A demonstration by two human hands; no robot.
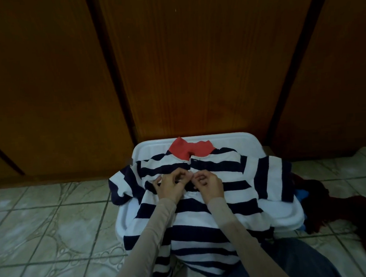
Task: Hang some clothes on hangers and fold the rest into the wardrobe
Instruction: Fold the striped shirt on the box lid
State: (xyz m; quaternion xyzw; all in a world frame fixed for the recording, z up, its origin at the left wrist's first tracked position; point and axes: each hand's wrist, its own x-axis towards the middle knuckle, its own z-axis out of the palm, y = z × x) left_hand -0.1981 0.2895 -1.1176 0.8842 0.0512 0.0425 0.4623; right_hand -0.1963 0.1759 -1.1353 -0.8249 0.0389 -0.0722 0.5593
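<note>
Tiled floor, pale green with dark grout lines, meeting brown wooden wardrobe doors at the far edge. Directly on the floor: white plastic basin, upturned, just in front of the doors. Spread over the basin: navy-and-white striped polo shirt with red collar, hem trailing off the near rim. Right of the basin, on the tiles: heap of dark red cloth, a blue scrap beside it.
</note>
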